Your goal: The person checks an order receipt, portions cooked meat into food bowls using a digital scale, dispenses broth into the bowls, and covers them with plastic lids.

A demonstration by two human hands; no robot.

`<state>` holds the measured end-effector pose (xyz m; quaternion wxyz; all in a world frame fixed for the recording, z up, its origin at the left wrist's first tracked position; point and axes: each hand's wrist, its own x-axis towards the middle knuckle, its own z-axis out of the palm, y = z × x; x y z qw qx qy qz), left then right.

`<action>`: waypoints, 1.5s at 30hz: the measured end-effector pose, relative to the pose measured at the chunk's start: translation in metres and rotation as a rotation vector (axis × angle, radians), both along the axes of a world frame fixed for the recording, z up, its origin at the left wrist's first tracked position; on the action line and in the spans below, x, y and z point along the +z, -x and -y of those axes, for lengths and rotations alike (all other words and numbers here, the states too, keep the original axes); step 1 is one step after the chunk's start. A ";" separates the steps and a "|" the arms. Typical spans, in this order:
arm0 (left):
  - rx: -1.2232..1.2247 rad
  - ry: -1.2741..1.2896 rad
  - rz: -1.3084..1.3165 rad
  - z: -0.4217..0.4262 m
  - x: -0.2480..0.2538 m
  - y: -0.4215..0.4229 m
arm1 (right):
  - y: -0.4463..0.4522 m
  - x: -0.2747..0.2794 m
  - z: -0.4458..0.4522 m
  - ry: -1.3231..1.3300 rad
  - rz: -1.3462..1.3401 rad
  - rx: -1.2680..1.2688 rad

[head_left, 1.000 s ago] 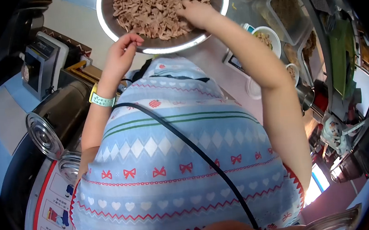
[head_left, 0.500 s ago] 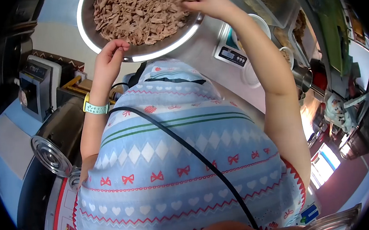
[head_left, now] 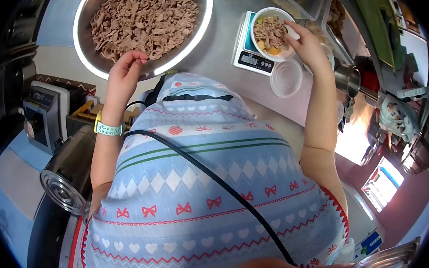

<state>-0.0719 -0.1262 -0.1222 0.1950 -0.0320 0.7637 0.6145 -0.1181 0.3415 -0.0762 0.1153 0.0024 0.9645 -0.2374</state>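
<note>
A large steel basin (head_left: 208,15) holds a heap of thin brown cooked meat slices (head_left: 147,21). Over its near rim is my left hand (head_left: 126,70), thumb and fingers drawn together close to the meat; whether they pinch anything is too small to make out. To the right, a round plastic bowl (head_left: 288,55) sits on a digital scale (head_left: 253,61), with meat slices and yellow pieces inside. My right hand (head_left: 308,45) is at this bowl's right edge, thumb and index finger apart, no meat visible between them. A see-through round lid (head_left: 286,79) lies beside the scale.
Plastic tubs (head_left: 297,1) of food stand behind the bowl. A steel pot (head_left: 348,81) is at the right. A screened device (head_left: 44,113) and a steel canister (head_left: 61,187) are on the left. A black cord (head_left: 202,167) crosses my apron.
My right hand has gone from the basin, where it held meat slices, to the bowl on the scale. My left hand stays at the basin's near rim. The view has shifted slightly.
</note>
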 end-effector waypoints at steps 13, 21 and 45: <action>0.023 -0.059 0.019 0.009 -0.005 -0.020 | 0.025 -0.074 0.318 -0.253 0.109 0.616; 0.053 0.036 0.058 0.022 0.000 -0.023 | 0.025 -0.100 0.317 -0.261 0.146 0.499; 0.041 -0.080 0.051 0.007 -0.006 -0.009 | 0.004 -0.009 0.045 0.543 -0.130 -0.221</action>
